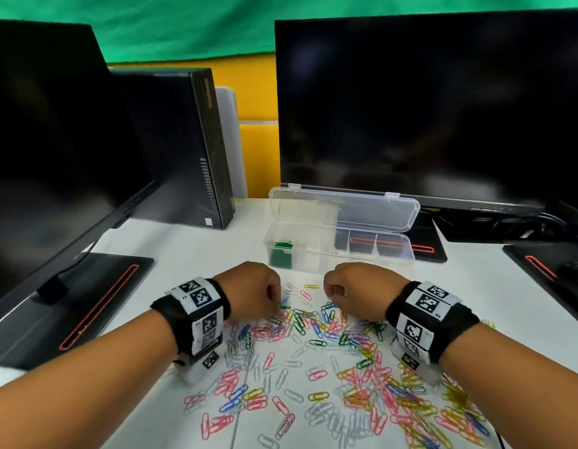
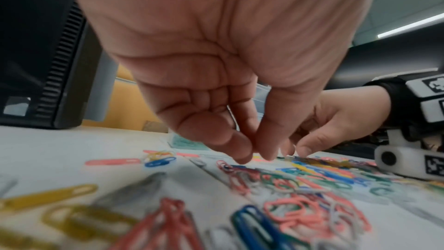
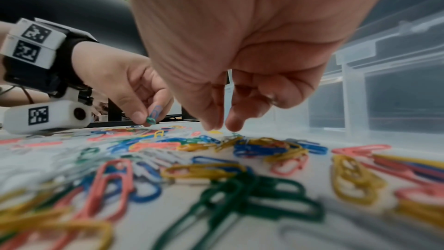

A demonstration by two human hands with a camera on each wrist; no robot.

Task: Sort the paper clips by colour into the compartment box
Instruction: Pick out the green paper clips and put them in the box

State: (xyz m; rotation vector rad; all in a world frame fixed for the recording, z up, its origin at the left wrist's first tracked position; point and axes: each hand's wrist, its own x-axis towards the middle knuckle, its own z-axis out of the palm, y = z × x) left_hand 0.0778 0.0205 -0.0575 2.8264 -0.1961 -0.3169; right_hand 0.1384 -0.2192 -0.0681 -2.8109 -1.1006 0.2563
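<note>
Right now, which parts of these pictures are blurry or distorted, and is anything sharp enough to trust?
Head view: wide-angle bending at the edges, the paper clips fairly crisp, the compartment box clear. Left wrist view: near clips smeared, the left hand soft. Right wrist view: foreground clips blurred, the right hand soft, the box hazy; the clip pinched in the left hand is readable.

no legible text, only coded wrist markers (image 1: 198, 294)

White table (image 1: 171, 241): scattered paper clips (image 1: 313, 367), compartment box (image 1: 339, 251), 2 monitors (image 1: 436, 105).
</note>
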